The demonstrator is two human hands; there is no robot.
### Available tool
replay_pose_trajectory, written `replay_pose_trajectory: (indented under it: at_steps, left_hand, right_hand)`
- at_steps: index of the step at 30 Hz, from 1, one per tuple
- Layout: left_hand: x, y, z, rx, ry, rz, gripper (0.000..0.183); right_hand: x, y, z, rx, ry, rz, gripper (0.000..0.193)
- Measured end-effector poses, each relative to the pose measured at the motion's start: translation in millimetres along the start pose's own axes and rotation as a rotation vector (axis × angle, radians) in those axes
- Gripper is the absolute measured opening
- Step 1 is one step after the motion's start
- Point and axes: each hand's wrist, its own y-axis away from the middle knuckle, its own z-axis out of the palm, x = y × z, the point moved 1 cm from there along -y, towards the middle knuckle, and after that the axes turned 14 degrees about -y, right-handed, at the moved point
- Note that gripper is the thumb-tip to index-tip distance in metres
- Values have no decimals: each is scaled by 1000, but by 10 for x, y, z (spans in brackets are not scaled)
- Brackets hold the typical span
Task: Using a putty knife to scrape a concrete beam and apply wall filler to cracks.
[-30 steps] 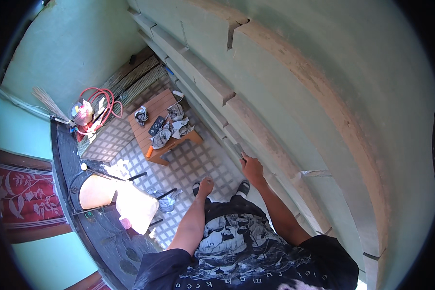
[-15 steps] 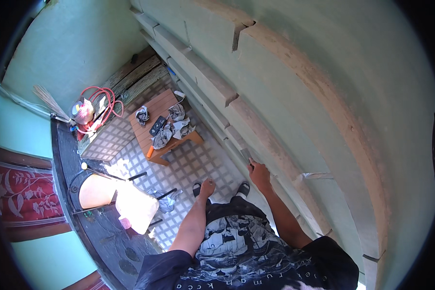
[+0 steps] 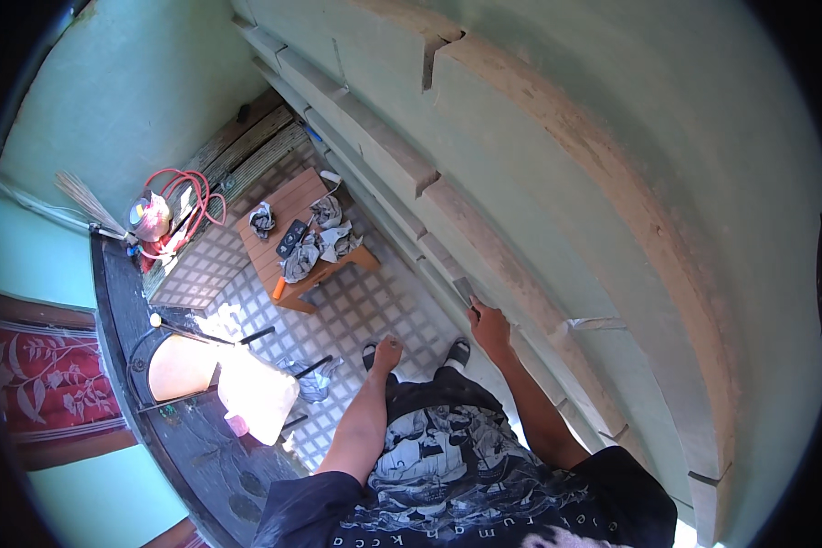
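My right hand [image 3: 490, 327] is closed round the dark handle of a putty knife [image 3: 464, 292]. Its flat grey blade lies against or very close to a narrow wooden batten [image 3: 443, 257] on the pale green wall; contact cannot be made out. In front of my body, over the tiled floor, my left hand [image 3: 388, 353] is curled into a fist. Whatever it holds, if anything, is hidden by the fingers.
Beyond my hands, a low brown slatted table [image 3: 269, 251] carries crumpled paper [image 3: 300, 262] and a dark box [image 3: 291, 238]. To the left are a chair [image 3: 258, 395], a red hose [image 3: 217, 196] and a dark ledge [image 3: 192, 434]. Long battens [image 3: 521, 274] run along the right wall.
The view has shifted slightly, so the table and wall sit a little further left. My right hand keeps its grip on the putty knife at the batten; my left fist has barely moved.
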Motion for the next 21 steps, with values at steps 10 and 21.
replay_pose_trajectory:
  at_steps: [10,21]
  left_hand:
    - [-7,-49,68,-5,39,64,27]
    - [-168,-86,21,46,-50,29,28]
  right_hand:
    - [68,-30,74,20,77,-40,37]
    - [-51,-42,-51,-89,35,18,37]
